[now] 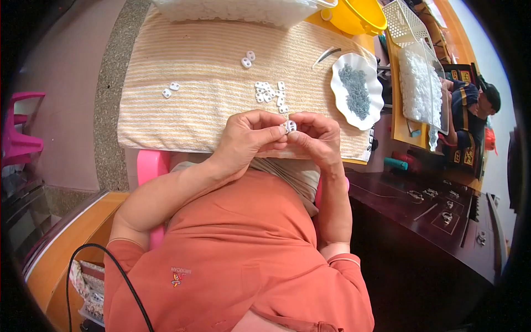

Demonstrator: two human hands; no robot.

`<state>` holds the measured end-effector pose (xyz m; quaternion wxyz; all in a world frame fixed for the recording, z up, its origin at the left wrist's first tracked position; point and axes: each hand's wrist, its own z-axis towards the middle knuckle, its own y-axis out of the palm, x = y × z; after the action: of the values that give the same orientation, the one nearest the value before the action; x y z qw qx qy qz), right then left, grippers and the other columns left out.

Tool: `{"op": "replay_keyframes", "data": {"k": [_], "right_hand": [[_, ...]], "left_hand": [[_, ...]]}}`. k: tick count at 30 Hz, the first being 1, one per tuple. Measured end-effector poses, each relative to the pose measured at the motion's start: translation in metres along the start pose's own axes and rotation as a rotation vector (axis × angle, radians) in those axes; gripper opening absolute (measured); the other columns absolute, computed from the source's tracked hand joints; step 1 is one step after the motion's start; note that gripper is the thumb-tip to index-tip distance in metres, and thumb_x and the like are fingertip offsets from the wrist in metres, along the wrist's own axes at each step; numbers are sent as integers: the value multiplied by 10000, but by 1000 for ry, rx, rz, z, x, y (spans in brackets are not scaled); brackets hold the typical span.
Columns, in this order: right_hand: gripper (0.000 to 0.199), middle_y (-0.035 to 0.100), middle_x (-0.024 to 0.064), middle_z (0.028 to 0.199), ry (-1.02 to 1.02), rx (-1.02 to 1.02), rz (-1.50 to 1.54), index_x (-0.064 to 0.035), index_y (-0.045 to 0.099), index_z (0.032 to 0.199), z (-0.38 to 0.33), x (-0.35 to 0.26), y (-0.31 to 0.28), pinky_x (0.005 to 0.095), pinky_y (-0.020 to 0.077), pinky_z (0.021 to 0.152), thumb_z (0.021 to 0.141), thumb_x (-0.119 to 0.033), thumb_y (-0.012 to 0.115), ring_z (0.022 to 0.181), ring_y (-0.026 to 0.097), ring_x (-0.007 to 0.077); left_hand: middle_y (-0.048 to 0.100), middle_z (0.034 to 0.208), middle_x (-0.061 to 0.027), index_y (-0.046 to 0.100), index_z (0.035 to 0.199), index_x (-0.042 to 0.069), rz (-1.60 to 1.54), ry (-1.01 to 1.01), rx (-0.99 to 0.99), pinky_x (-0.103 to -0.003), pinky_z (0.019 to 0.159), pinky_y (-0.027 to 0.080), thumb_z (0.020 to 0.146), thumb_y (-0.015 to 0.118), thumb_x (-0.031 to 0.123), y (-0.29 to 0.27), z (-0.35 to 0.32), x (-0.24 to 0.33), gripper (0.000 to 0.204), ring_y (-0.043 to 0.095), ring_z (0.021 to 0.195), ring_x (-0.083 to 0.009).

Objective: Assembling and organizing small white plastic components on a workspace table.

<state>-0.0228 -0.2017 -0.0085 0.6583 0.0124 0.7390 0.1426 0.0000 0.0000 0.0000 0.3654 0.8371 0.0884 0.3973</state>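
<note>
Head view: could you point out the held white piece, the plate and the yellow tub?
White piece (pixel 291 126): head view, middle of its visible face.
Plate (pixel 376 93): head view, right side of its rim.
Tub (pixel 354 17): head view, on its wall.

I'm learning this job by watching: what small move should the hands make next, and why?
Probably a gentle press on the white piece with the thumbs: the left hand and right hand pinch it from both sides, while similar small pieces lie untouched beyond, on the towel.
</note>
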Motion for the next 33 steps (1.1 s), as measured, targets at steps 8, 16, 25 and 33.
{"op": "replay_keyframes", "data": {"k": [8, 16, 25, 33], "right_hand": [[307, 677, 143, 989, 4, -8, -29, 81, 604, 1126, -2, -1, 0, 294, 559, 802, 824, 92, 659, 893, 670, 186], [307, 680, 137, 981, 53, -17, 10, 71, 612, 1120, -2, -3, 1, 292, 562, 799, 819, 78, 668, 891, 670, 184], [288, 691, 154, 976, 47, -35, 105, 83, 609, 1117, -1, -2, 2, 283, 574, 776, 834, 86, 657, 865, 687, 184], [290, 691, 158, 974, 54, -28, 116, 84, 609, 1117, -2, 0, 1, 288, 574, 780, 831, 87, 659, 866, 687, 186]], "left_hand": [[678, 891, -80, 626, 1019, -4, -18, 19, -10, -252, 719, 580, 874, 657, 33, 0, 0, -2, 153, 660, 783, -124], [674, 883, -74, 626, 1008, -2, 1, -6, -7, -252, 709, 575, 871, 663, 46, 1, -1, 2, 149, 653, 773, -119], [673, 857, -68, 639, 991, -14, -9, -10, -15, -239, 694, 574, 865, 676, 57, 2, -1, 3, 149, 654, 734, -114], [671, 893, -79, 626, 1008, -10, -2, -35, -21, -254, 707, 573, 873, 651, 39, 0, 0, 3, 145, 652, 776, -122]]}}
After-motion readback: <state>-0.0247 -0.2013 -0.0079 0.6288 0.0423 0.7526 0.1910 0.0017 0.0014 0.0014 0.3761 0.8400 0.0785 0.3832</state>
